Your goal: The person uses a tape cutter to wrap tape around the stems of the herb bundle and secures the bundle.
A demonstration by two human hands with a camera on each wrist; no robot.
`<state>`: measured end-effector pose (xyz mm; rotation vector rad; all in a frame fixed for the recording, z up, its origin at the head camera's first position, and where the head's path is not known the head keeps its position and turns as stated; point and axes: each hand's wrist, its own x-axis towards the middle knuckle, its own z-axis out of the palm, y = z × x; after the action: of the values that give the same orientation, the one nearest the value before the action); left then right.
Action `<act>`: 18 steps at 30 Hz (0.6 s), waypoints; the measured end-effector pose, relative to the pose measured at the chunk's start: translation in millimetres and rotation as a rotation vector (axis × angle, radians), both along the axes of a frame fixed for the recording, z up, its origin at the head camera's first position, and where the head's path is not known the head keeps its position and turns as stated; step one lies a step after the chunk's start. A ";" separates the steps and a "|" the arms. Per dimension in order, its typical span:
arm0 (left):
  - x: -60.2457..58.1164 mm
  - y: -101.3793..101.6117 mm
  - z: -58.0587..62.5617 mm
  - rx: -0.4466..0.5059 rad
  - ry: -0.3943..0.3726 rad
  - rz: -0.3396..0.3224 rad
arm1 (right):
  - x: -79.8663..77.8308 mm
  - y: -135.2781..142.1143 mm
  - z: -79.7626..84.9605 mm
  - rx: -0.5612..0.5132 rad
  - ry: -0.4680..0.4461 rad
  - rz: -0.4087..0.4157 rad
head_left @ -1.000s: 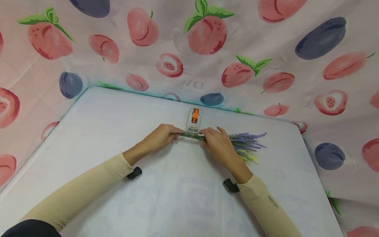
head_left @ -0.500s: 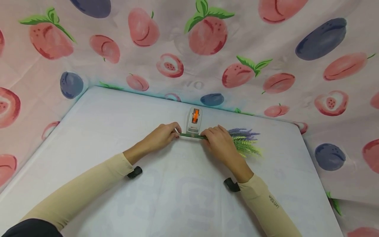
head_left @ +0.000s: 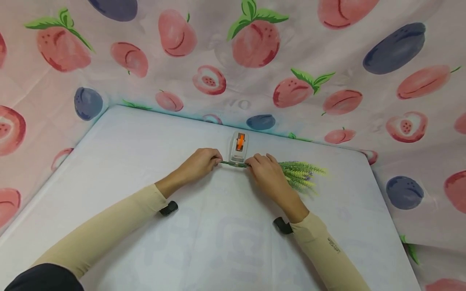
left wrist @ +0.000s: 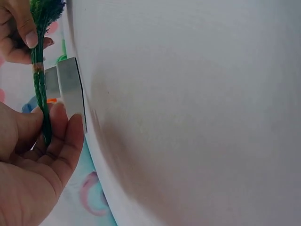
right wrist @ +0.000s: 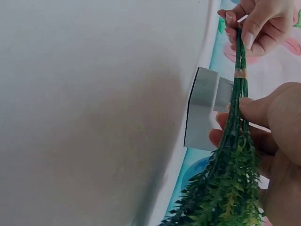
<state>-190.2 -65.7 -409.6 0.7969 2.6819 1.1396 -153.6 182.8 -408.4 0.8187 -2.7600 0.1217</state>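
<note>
A bunch of artificial lavender (head_left: 303, 174), green, yellow and some purple, lies level across both hands with its flower heads to the right. My left hand (head_left: 201, 165) pinches the stem ends between thumb and fingers. My right hand (head_left: 269, 176) grips the stems just below the flower heads, thumb on one side and fingers on the other. Between the hands a brownish band of tape (right wrist: 241, 74) circles the stems. Right behind the stems stands a grey tape dispenser (head_left: 238, 155) with an orange wheel (head_left: 240, 142).
The white table (head_left: 233, 226) extends toward me and to both sides. A fruit-print cloth (head_left: 211, 40) hangs along its back edge and the sides. A black wrist camera (head_left: 169, 208) sits under the left sleeve, another (head_left: 282, 225) beside the right one.
The lavender has turned about its stems: purple flowers faced up before, green and yellow ones do now. The left hand has shifted slightly away from me. The dispenser has stayed put.
</note>
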 end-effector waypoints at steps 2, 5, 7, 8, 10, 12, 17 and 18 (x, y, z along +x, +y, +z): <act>-0.7 0.0 -0.6 0.007 -0.013 0.001 | -0.2 -1.1 -0.2 -0.001 0.007 -0.013; -1.4 0.1 -1.1 0.014 -0.033 0.011 | -0.3 -2.2 0.4 -0.010 0.034 -0.014; -2.0 0.5 -1.2 0.022 -0.060 0.021 | -0.5 -2.8 1.1 -0.028 0.044 -0.003; -2.2 0.6 -1.3 0.025 -0.077 0.028 | -0.7 -3.0 1.6 -0.038 0.047 0.003; -2.4 0.5 -1.4 0.027 -0.108 0.037 | -1.1 -3.4 3.1 -0.063 0.043 0.014; -2.7 0.3 -1.4 0.026 -0.123 0.036 | -1.9 -3.8 4.6 -0.082 0.038 0.020; -3.1 1.8 -1.1 0.019 -0.071 0.010 | -3.6 -3.9 6.7 -0.089 -0.008 -0.002; -3.0 2.5 -1.0 0.016 -0.046 0.003 | -3.8 -4.0 6.7 -0.080 -0.027 -0.011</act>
<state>-193.3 -63.2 -410.6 0.7594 2.6407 1.1663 -157.3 178.8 -401.7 0.7872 -2.7640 0.2408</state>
